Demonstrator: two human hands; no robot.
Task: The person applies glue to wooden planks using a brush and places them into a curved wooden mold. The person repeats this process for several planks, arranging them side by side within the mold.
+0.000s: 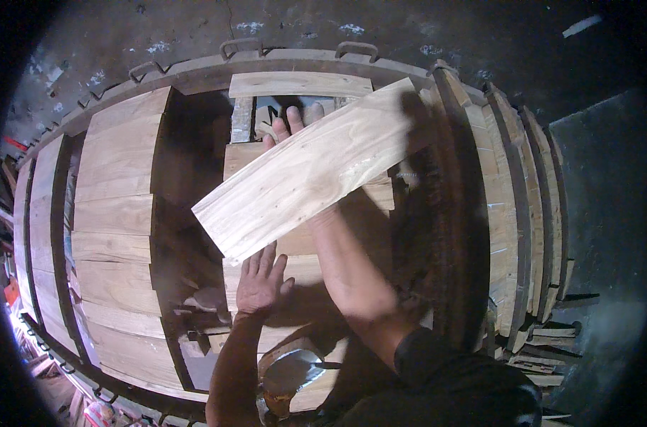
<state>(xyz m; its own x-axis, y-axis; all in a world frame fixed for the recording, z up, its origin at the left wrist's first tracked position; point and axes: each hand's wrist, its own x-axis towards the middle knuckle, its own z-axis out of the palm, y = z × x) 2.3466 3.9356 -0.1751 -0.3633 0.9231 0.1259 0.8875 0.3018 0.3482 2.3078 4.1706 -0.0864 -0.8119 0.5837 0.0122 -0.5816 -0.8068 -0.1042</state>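
Note:
A pale wooden board (302, 174) lies slantwise across my right hand (293, 122), raised over the panel of boards below. The right forearm passes beneath it, and fingertips show beyond its far edge; the palm is hidden. My left hand (261, 285) is flat with its fingers apart, close to the board's lower left corner. Its fingertips reach the corner's edge; whether they touch it I cannot tell. Under both hands, a row of wooden boards (302, 267) lies side by side in the frame. Near my body stands a container (288, 373) with whitish contents and a dark handle across its rim.
A metal rack frame (295, 58) with looped handles runs along the far side. To the left, a finished-looking panel of boards (117, 213) lies between dark bars. Several upright panels (505, 213) stand on the right, beside a dark floor (601, 213).

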